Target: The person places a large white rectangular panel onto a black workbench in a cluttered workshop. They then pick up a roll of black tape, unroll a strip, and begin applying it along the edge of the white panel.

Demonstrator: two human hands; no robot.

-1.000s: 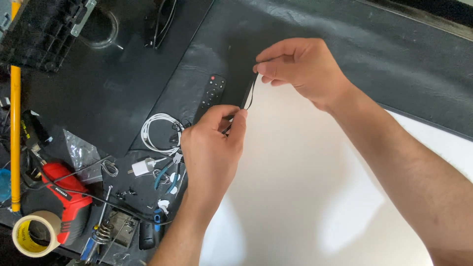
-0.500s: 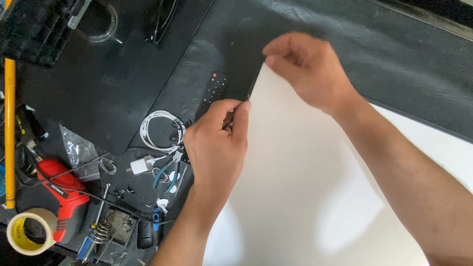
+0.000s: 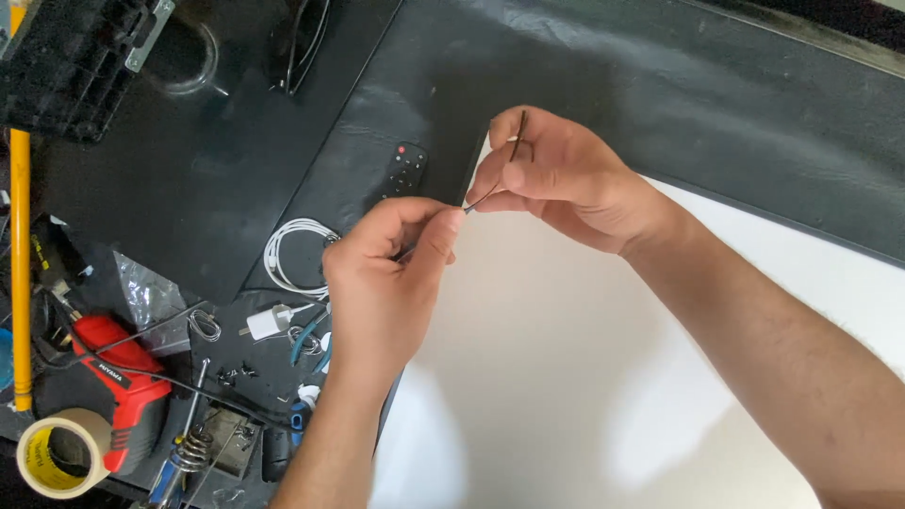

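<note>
Worktop (image 3: 217, 179) is black, a white sheet (image 3: 566, 377) covering its near right. I see both hands above the sheet's far edge: left hand (image 3: 382, 283) and right hand (image 3: 556, 179) each pinch the thin dark wire (image 3: 495, 184). Left, a tape roll (image 3: 52, 452) and white cable (image 3: 292, 254).

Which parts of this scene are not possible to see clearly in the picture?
- Head view: the thin dark wire is too thin to tell its kind; its lower end hides under the left hand.
- The remote control is partly covered by the left hand's fingers.
- The red tool is partly hidden by cables.
- The tape roll is cut by the bottom edge.
</note>
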